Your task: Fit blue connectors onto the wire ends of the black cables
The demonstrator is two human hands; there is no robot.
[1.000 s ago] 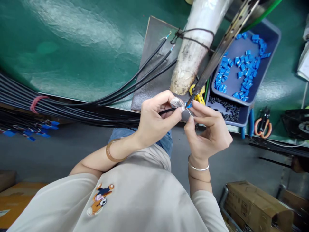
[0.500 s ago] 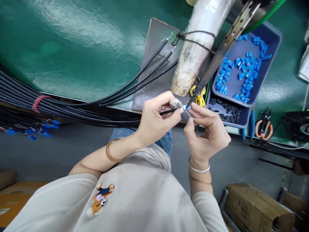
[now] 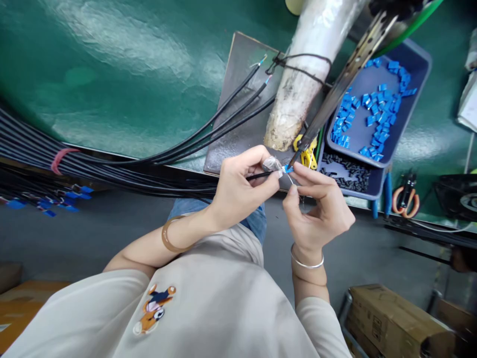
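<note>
My left hand [image 3: 238, 186] is closed on the end of a black cable [image 3: 259, 175], with a crumpled clear-whitish scrap at the fingertips. At the cable's tip sits a small blue connector [image 3: 287, 169] with fine wires at it. A dark pointed tip, like that of a soldering iron [image 3: 298, 153], comes down from a metal bracket and meets or nearly meets the connector. My right hand [image 3: 316, 204] pinches a thin silvery wire [image 3: 291, 180], apparently solder wire, whose end reaches the connector. Contact at the tip is too small to make out.
A wrapped white duct [image 3: 305, 79] slants above a grey board [image 3: 238, 99]. Blue connectors fill part of a bin [image 3: 412, 99]; small black parts lie in another bin [image 3: 380, 186]. Yellow tool [image 3: 307, 156], orange-handled cutters [image 3: 406, 196] and a bundled cable run [image 3: 112, 174] lie nearby.
Both hands keep nearly the same pose. The blue connector shows slightly lower and more plainly beneath the iron's tip; the view has shifted a little.
</note>
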